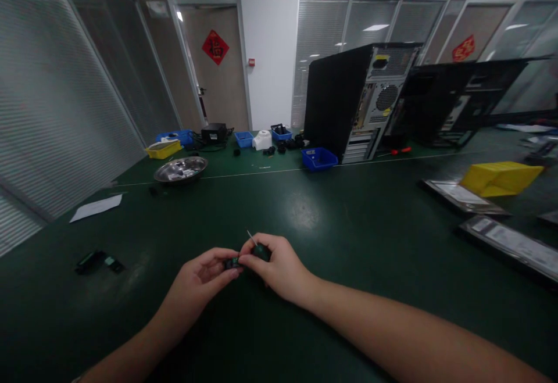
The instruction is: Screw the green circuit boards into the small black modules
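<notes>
Between the fingertips of my left hand [203,275] is a small dark part with a green face [232,262], perhaps a little circuit board; its exact kind is too small to make out. My right hand [281,264] is closed around a small screwdriver [261,251] with a dark handle, its thin metal shaft pointing up and to the left. The thumb and fingertip of this hand also meet the small part's right end. Both hands are over the middle of the green table [279,208]. Off to the left lie a black piece [88,261] and a small dark piece with a pale end [112,263].
A metal dish [181,169] with small items and a white paper [96,207] are at the left. Farther back stand a blue bin [319,159] and a black computer tower [340,101]. Hard drives [464,197] and a yellow bin [501,178] are at the right.
</notes>
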The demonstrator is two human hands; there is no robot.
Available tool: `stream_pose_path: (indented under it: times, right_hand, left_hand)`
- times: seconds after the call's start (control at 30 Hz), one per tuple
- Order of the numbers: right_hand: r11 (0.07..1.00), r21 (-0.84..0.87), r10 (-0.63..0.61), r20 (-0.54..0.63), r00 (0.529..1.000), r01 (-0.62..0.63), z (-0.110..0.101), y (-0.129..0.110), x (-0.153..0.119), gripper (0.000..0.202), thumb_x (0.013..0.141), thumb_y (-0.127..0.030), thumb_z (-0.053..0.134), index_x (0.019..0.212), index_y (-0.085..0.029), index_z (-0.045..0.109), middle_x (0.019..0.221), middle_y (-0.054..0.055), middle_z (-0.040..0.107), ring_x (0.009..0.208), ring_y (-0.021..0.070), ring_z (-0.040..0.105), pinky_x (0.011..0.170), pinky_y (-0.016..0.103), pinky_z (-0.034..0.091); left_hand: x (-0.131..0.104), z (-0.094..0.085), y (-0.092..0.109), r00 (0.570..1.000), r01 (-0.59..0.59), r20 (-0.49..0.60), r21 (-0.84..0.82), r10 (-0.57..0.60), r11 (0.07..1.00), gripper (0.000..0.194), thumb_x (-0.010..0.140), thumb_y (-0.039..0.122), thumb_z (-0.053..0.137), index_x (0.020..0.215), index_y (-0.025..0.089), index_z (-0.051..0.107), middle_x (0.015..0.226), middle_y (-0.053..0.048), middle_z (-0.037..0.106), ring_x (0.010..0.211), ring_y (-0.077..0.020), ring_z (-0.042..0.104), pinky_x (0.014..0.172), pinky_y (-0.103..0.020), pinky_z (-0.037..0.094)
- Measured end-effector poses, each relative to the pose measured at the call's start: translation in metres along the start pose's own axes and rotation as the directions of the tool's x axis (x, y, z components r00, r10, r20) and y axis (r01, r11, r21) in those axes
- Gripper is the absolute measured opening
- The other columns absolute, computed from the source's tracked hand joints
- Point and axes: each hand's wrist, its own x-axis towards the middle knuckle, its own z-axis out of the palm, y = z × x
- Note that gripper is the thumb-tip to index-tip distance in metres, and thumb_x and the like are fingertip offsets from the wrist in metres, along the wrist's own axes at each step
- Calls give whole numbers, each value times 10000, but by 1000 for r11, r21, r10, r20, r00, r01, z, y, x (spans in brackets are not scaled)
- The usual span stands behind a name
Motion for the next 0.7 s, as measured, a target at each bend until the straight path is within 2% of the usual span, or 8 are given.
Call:
stream_pose_path:
  times: [0.17,0.27,0.37,0.43,0.5,0.6,0.7]
  right_hand:
    - [997,-39,-69,-26,997,67,-4,-2,-1,58,817,-161,742,797,-194,698,847,-10,619,837,165,612,749,276,491]
    - [997,-33,-78,-39,996,76,-2,1,-2,100,793,-146,759,808,-196,674,893,-6,613,902,175,602,805,293,488]
    - [999,14,-35,11,999,35,2,4,-1,108,827,-210,737,877,-206,641,830,-24,621,698,132,613,611,238,512]
    - [999,53,4,64,998,-8,3,6,0,111,869,-268,695,915,-205,617,767,-41,611,491,81,540,421,182,439]
    - [996,78,30,89,996,-37,2,5,1,121,902,-301,652,937,-198,598,758,-46,598,401,45,462,339,152,362]
    - [996,80,39,77,996,-45,-6,1,-1,149,929,-336,609,982,-199,585,842,-27,593,426,34,460,342,138,358]
    - [999,39,33,87,996,-36,-21,-4,-9,154,946,-347,575,1011,-211,602,898,-15,597,471,51,484,378,157,395]
  left_hand:
    - [-1,-1,2,1000,-8,-2,47,8,999,338,693,352,795,971,175,714,975,-78,761,995,-281,702,920,-421,561]
    - [-3,-1,4,1000,4,-5,75,-4,997,332,693,379,794,947,179,721,933,-70,760,943,-271,708,899,-418,563]
    - [-3,0,4,1000,11,-30,96,-8,995,297,720,401,774,907,174,733,910,-65,756,899,-255,708,889,-405,560]
    - [-3,-2,4,999,13,-46,87,-9,996,277,752,399,753,910,172,738,919,-65,757,902,-244,706,891,-386,556]
    - [-2,-9,6,997,26,-71,57,-22,998,268,783,385,736,941,169,734,954,-73,759,921,-239,709,893,-366,555]
    - [-1,-32,17,981,48,-189,-19,-50,999,221,793,326,740,943,166,718,1004,-75,759,931,-221,718,885,-322,559]
    - [-5,-68,29,938,48,-343,-32,-57,998,205,783,258,745,970,186,705,1013,-33,764,946,-190,718,868,-265,554]
